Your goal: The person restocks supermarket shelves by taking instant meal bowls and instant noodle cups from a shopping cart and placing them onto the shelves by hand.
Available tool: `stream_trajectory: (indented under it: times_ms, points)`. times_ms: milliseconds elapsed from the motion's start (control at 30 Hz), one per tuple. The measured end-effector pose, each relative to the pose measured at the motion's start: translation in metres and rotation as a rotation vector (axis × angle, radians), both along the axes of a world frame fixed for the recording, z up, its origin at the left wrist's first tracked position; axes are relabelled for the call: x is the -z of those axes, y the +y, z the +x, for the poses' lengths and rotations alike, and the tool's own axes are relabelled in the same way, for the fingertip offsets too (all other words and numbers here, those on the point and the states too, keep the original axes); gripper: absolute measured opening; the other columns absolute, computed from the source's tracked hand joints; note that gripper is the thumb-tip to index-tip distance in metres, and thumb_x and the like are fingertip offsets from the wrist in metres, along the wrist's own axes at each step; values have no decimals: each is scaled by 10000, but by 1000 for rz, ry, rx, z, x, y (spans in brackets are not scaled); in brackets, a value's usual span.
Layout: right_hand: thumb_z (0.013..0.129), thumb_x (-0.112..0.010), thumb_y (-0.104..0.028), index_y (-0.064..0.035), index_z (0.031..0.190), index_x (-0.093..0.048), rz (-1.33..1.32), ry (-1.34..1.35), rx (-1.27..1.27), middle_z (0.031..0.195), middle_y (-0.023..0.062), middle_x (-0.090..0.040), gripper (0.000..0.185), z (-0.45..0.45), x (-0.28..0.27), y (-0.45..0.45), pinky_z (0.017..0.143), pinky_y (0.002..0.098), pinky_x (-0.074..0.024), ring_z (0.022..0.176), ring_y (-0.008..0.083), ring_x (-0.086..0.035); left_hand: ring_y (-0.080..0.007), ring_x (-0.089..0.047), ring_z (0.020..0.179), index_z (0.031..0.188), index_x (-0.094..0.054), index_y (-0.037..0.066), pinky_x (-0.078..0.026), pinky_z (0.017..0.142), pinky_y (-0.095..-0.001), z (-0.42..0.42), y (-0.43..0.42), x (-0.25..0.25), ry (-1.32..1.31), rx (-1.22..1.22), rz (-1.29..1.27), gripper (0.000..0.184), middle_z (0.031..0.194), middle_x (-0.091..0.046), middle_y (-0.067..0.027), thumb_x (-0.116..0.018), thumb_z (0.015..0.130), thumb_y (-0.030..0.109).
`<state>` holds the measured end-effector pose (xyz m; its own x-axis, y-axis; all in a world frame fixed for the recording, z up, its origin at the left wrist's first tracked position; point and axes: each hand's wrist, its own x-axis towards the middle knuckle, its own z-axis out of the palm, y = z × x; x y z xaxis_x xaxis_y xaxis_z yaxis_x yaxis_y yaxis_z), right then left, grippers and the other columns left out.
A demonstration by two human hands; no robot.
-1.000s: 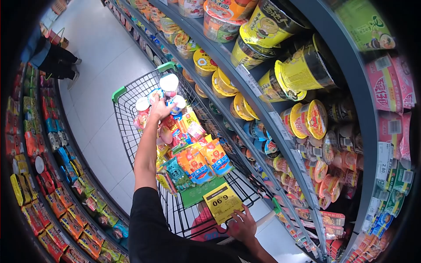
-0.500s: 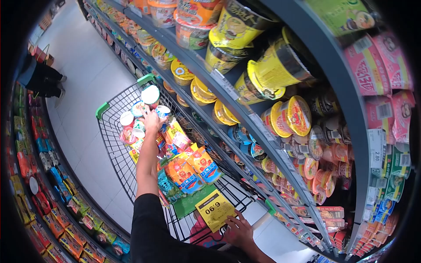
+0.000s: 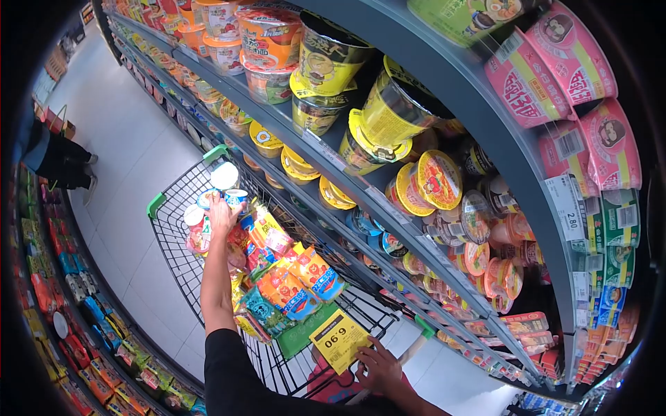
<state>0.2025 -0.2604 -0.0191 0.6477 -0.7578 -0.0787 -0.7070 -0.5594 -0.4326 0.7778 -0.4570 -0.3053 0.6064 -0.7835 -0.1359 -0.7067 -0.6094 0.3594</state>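
Note:
My left hand [image 3: 222, 216] reaches into the far end of a wire shopping cart [image 3: 170, 239]. Its fingers are bent over the tubs there, touching a blue-and-white cup [image 3: 236, 197]; whether they grip one is hard to see. Beside it are a white-lidded tub [image 3: 224, 176] and another white-lidded cup [image 3: 193, 215]. Orange snack bags [image 3: 288, 294] and a teal bag [image 3: 262, 312] fill the cart's middle. Near the handle, my right hand [image 3: 378, 366] holds the edge of a yellow price card [image 3: 340, 341] reading 6.90, upside down, between thumb and fingers.
Shelves [image 3: 347, 170] of instant noodle tubs run along the cart's right side. Another shelf of bagged goods [image 3: 104, 315] curves along the left. At the upper left, a person in dark trousers [image 3: 62, 163] stands in the tiled aisle [image 3: 132, 132].
The view has shifted, so the cart and the person appear farther left and the right shelves nearer. My left hand remains among the tubs, its fingers shifted slightly. My right hand still holds the card.

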Motion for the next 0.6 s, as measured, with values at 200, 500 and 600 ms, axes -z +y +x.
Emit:
stream_trajectory:
  times_ms: [200, 500, 600]
  points:
    - [794, -767, -164, -143, 1051, -784, 1, -7, -9, 1200, 8, -752, 259, 0, -4, -1, 888, 414, -654, 1382, 286, -635, -462, -433, 1525, 1349, -648, -141, -346, 1274, -512, -31, 30, -49, 8, -26, -303, 888, 1557, -544, -322, -802, 890, 603]
    - [845, -730, -160, -129, 1180, -761, 10, -139, 75, 1304, 61, -728, 338, -7, 0, 4, 970, 433, -591, 1382, 278, -632, -114, -628, 820, 1212, -725, -43, -502, 753, -288, -164, 119, -221, 855, -202, -576, 396, 960, -730, -44, -754, 1029, 307]
    - [909, -705, -139, -99, 1234, -727, 190, -335, 254, 1319, 104, -716, 329, -5, -7, 0, 980, 398, -592, 1346, 260, -650, -44, -478, 640, 1079, -707, 44, -357, 562, -249, -216, 154, -215, 1198, -271, -630, 297, 783, -598, 64, -723, 1050, 340]
